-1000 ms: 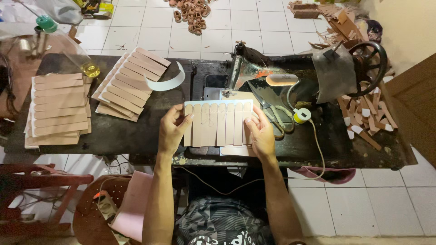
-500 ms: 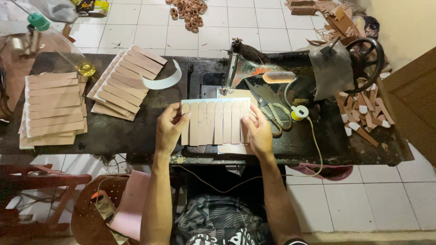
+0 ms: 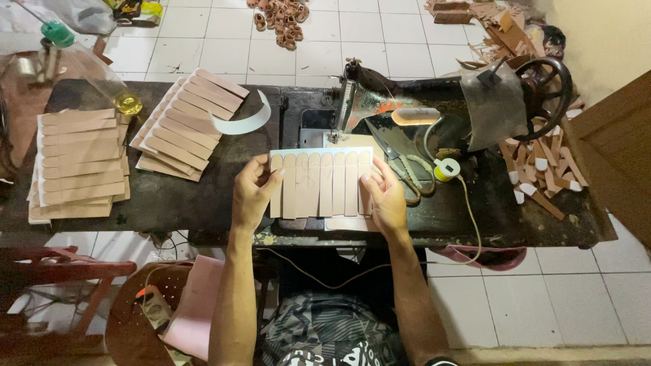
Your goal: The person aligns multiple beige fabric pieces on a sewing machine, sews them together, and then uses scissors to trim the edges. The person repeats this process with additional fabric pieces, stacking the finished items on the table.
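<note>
Left hand (image 3: pixel 252 196), right hand (image 3: pixel 386 196) pinching opposite ends of tan strip row (image 3: pixel 320 183), fingers curled lightly, right by sewing machine (image 3: pixel 380 108).

Even, warm indoor light, soft shadows, sharp centre, mild wide-angle bending toward the edges

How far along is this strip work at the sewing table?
Looks done: two fanned stacks of strip sheets and on the table. In hand: left hand and right hand hold one row of tan strips flat before the sewing machine. Left: loose strips beside it, seemingly.
</note>
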`<state>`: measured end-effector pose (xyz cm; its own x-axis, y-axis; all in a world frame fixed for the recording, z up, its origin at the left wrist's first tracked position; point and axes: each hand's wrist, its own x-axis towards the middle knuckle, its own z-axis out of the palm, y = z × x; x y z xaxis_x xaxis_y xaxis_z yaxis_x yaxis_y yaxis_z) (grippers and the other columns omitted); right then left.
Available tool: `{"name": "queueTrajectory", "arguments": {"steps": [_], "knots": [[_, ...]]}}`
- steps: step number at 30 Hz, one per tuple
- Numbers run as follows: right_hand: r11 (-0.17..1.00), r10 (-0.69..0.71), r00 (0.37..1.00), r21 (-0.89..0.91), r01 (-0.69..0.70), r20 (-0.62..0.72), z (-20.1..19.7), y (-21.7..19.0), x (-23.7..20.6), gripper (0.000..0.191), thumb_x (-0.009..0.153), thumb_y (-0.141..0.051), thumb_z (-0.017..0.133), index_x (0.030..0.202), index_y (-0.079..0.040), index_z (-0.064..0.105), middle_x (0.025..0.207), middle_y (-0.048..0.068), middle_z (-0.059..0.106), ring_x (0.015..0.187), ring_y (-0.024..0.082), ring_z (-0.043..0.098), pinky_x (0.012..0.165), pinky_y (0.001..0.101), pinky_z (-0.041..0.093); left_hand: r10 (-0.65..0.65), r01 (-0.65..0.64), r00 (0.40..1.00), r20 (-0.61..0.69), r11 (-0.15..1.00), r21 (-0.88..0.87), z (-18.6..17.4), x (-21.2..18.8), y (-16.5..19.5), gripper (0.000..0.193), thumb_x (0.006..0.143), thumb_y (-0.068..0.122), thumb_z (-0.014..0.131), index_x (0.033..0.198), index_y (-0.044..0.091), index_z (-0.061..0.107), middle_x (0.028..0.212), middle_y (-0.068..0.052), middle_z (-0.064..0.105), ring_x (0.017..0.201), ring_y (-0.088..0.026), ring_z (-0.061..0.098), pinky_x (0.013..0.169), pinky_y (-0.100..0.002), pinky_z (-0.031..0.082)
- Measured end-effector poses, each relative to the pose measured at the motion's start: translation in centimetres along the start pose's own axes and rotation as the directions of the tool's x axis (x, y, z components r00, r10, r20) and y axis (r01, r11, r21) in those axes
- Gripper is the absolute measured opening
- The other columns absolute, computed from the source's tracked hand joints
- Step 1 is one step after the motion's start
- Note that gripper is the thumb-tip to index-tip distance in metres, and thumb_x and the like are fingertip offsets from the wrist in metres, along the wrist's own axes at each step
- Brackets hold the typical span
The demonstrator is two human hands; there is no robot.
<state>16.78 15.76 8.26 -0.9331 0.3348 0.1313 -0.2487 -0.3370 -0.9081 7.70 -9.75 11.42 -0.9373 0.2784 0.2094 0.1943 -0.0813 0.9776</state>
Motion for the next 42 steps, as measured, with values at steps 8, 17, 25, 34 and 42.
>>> {"name": "queueTrajectory", "arguments": {"steps": [8, 17, 25, 34, 42], "knots": [[1.0, -0.011, 1.0, 0.027, 0.011, 0.015, 0.0, -0.34, -0.07, 0.056, 0.099, 0.007, 0.053, 0.152, 0.012, 0.036, 0.136, 0.021, 0.062, 0.125, 0.02, 0.061, 0.108, 0.0298, 0.046, 0.01, -0.01, 1.0, -0.003, 1.0, 0.004, 0.11, 0.02, -0.09, 0.033, 0.096, 0.01, 0.071, 0.124, -0.005, 0.063, 0.108, -0.01, 0.076, 0.093, -0.011, 0.072, 0.081, -0.024, 0.058], [0.999, -0.009, 1.0, 0.039, 0.009, 0.01, 0.02, -0.01, -0.07, 0.056, 0.099, 0.007, 0.053, 0.152, 0.011, 0.036, 0.137, 0.021, 0.062, 0.126, 0.02, 0.06, 0.109, 0.0301, 0.046, -0.002, 0.002, 1.0, 0.003, 1.0, -0.022, -0.16, 0.09, -0.34, 0.033, 0.096, 0.01, 0.071, 0.125, -0.004, 0.062, 0.11, -0.01, 0.076, 0.095, -0.011, 0.072, 0.082, -0.024, 0.057], [0.999, -0.012, 1.0, 0.044, 0.011, 0.02, 0.24, -0.13, 0.03, 0.057, 0.099, 0.006, 0.053, 0.153, 0.011, 0.035, 0.137, 0.022, 0.062, 0.125, 0.02, 0.061, 0.109, 0.0302, 0.047, 0.013, -0.013, 1.0, -0.005, 1.0, -0.013, -0.22, 0.22, -0.33, 0.035, 0.095, 0.011, 0.071, 0.125, -0.005, 0.062, 0.109, -0.01, 0.076, 0.095, -0.012, 0.072, 0.083, -0.024, 0.058], [0.999, 0.007, 1.0, 0.034, -0.008, 0.025, 0.32, -0.43, -0.12, 0.058, 0.1, 0.004, 0.053, 0.154, 0.012, 0.033, 0.133, 0.022, 0.065, 0.122, 0.02, 0.063, 0.107, 0.029, 0.047, 0.019, -0.019, 1.0, 0.0, 1.0, -0.019, -0.2, 0.08, 0.09, 0.034, 0.096, 0.011, 0.071, 0.125, -0.004, 0.064, 0.107, -0.009, 0.076, 0.091, -0.01, 0.07, 0.081, -0.023, 0.056], [0.999, 0.021, 1.0, 0.039, -0.021, 0.014, -0.29, 0.15, 0.19, 0.059, 0.099, 0.004, 0.053, 0.154, 0.012, 0.033, 0.132, 0.021, 0.065, 0.12, 0.019, 0.063, 0.103, 0.0276, 0.049, -0.006, 0.006, 0.999, -0.047, 1.0, 0.003, -0.49, 0.31, -0.71, 0.036, 0.102, 0.022, 0.057, 0.122, -0.004, 0.07, 0.102, -0.007, 0.076, 0.092, -0.01, 0.067, 0.083, -0.025, 0.053]]}}
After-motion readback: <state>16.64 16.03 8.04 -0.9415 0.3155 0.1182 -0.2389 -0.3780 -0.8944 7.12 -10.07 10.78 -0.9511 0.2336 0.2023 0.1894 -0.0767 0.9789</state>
